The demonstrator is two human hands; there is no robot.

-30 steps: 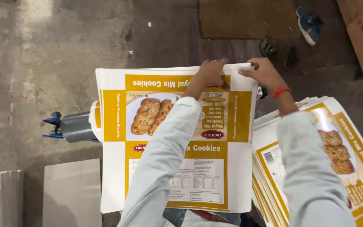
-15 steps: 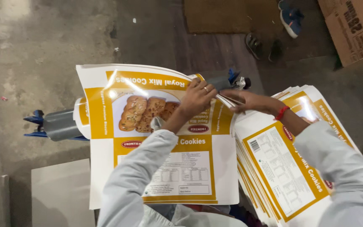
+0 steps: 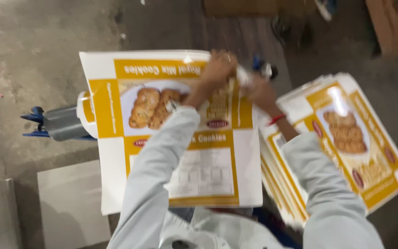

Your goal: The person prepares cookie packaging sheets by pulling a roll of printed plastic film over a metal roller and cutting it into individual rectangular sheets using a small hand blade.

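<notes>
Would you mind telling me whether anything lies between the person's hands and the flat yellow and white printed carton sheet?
Nothing visible does. The left hand and the right hand are already at the top right part of the flat yellow and white printed carton sheet, where motion blur hides the grip.

Both hands, left hand (image 3: pixel 217 69) and right hand (image 3: pixel 259 92), meet at the top edge of a flat yellow-and-white cookie carton blank (image 3: pixel 171 133); a stack of matching blanks (image 3: pixel 346 138) lies just beside it, above a concrete floor (image 3: pixel 33 46).
</notes>
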